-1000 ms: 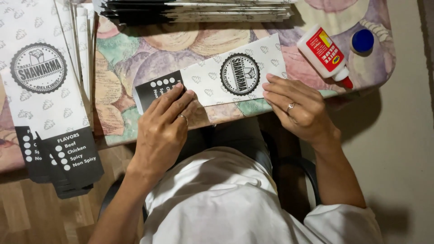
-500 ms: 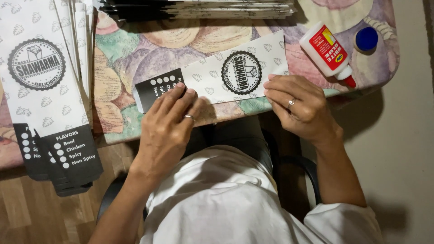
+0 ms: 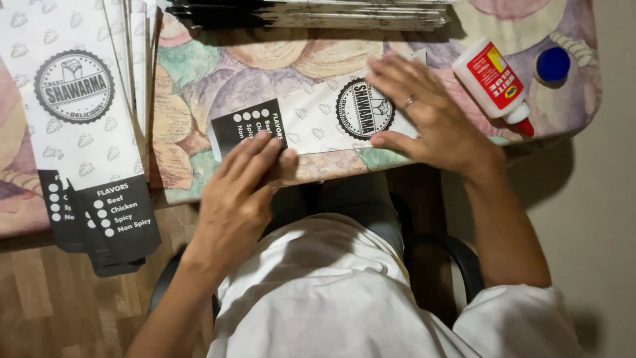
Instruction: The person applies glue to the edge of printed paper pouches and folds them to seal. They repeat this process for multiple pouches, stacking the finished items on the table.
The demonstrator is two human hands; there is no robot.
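A flat white paper sleeve (image 3: 311, 119) with a black end and a round black emblem lies across the near edge of the patterned table (image 3: 218, 86). My left hand (image 3: 242, 189) rests palm down on its black end, fingers together. My right hand (image 3: 430, 116) lies spread flat over the sleeve's white right end, a ring on one finger. Neither hand grips anything.
A fanned stack of the same printed sleeves (image 3: 79, 132) hangs over the table's left edge. A pile of folded sleeves (image 3: 311, 13) runs along the far side. A white glue bottle (image 3: 493, 79) with a red tip lies at right, beside its blue cap (image 3: 553, 64).
My right hand has slid up from the sleeve's lower right corner and now lies spread across its right end. My left hand stays on the black end.
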